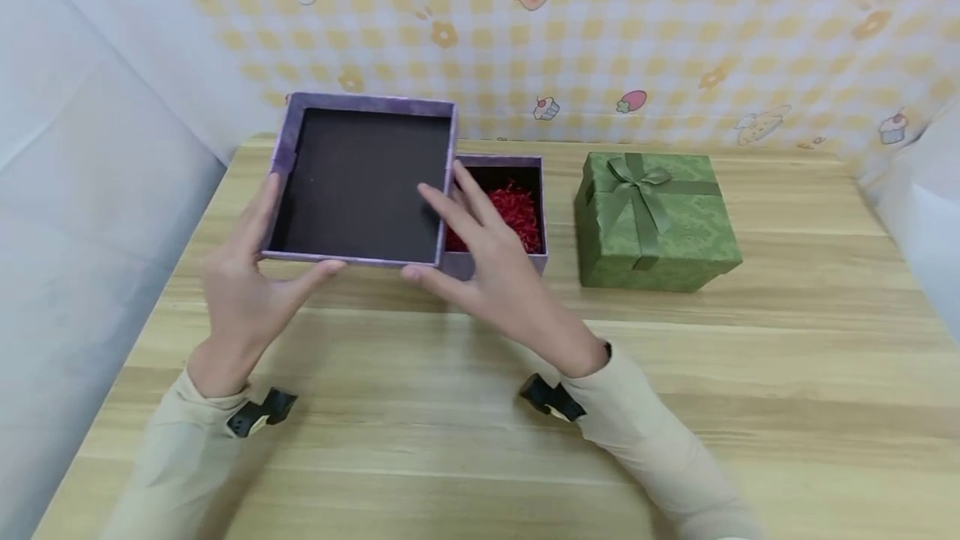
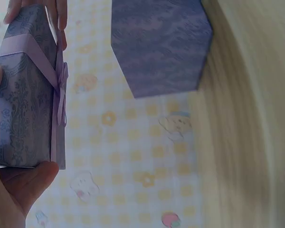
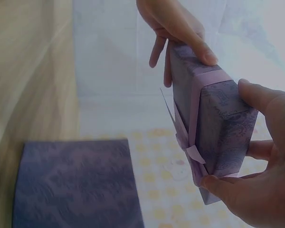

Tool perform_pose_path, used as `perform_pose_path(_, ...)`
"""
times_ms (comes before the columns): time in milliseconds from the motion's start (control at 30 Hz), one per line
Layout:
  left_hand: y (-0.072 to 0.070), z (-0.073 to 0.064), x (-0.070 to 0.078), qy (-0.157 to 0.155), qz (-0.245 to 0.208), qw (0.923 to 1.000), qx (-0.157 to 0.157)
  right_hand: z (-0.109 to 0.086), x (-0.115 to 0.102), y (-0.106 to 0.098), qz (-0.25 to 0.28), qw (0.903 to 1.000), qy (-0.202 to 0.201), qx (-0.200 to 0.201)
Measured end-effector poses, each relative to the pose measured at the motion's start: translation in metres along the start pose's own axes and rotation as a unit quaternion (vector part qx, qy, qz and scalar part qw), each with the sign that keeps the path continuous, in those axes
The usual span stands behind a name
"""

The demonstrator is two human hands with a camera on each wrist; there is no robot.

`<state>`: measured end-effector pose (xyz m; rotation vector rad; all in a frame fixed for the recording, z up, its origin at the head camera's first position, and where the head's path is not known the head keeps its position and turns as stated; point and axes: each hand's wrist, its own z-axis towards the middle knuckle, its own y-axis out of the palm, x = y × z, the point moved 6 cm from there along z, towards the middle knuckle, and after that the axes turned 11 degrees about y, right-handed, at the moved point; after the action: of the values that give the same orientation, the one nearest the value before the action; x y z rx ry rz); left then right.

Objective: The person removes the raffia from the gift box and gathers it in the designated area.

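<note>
Both hands hold a purple patterned box lid [image 1: 367,182] raised above the table, its black inside facing the head camera. The left hand [image 1: 243,294] grips its left side, thumb at the near edge. On the right side, the right hand [image 1: 498,269] grips with thumb below and fingers along the rim. A pale purple ribbon [image 3: 194,114] with a bow crosses the lid's outer face in the wrist views. Behind the right hand stands the purple box base [image 1: 536,263], partly hidden by lid and hand, with red shredded paper [image 1: 517,215] inside.
A green gift box [image 1: 660,227] with a green ribbon bow [image 1: 637,177] stands to the right of the purple base. The wooden table [image 1: 420,423] meets a yellow checked cloth [image 1: 480,48] at the back. White sheeting [image 1: 75,190] hangs at the left.
</note>
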<state>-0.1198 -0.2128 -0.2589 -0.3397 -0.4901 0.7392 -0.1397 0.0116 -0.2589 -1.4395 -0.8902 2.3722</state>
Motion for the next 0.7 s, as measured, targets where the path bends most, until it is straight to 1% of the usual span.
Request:
perform_pose_path(33,-0.004,-0.004,-0.004,-0.008,0.004,1.0000,0.001,0.003,-0.002,0.006,0.008,0.9999,-0.004,-0.007)
perform_pose_path(200,-0.027,-0.025,-0.029,-0.038,0.010,0.9988,0.029,0.017,-0.015,0.035,0.031,0.9981,-0.024,-0.048)
perform_pose_path(267,-0.033,-0.032,-0.039,-0.049,0.004,0.9980,0.040,0.022,-0.020,0.046,0.028,0.9970,-0.021,-0.069)
perform_pose_path(333,-0.038,-0.039,-0.047,-0.053,-0.001,0.9977,0.041,0.025,-0.023,0.057,0.022,0.9958,-0.007,-0.089)
perform_pose_path(433,-0.041,-0.048,-0.055,-0.049,0.000,0.9979,0.042,0.026,-0.022,0.069,0.003,0.9940,0.014,-0.108)
perform_pose_path(533,-0.040,-0.054,-0.061,-0.041,0.003,0.9986,0.032,0.027,-0.018,0.078,-0.007,0.9932,0.032,-0.112)
perform_pose_path(633,-0.037,-0.059,-0.069,-0.055,-0.009,0.9984,0.013,0.029,-0.013,0.087,-0.012,0.9916,0.060,-0.114)
perform_pose_path(700,-0.035,-0.062,-0.077,-0.073,-0.019,0.9972,0.001,0.032,-0.010,0.093,-0.008,0.9894,0.085,-0.117)
